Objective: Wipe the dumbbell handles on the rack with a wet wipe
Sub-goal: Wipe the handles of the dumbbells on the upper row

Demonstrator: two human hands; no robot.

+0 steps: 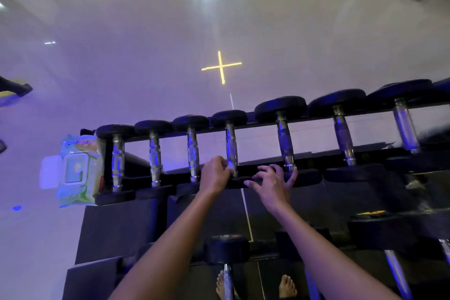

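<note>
Up on the top tier of the black dumbbell rack (209,129), seven black-headed dumbbells lie side by side, chrome handles running near to far. The left hand (215,174) has its fingers curled round the near end of the fourth knurled chrome handle (230,146), counted from the left; whether a wipe lies under the fingers cannot be told. The right hand (272,182), just to its right, is spread with nothing in it, palm over the black near heads and fingertips touching the near collar of the fifth chrome handle (285,139). A green-and-white soft pack of wet wipes (75,170), white lid flipped open, sits against the rack's left end.
</note>
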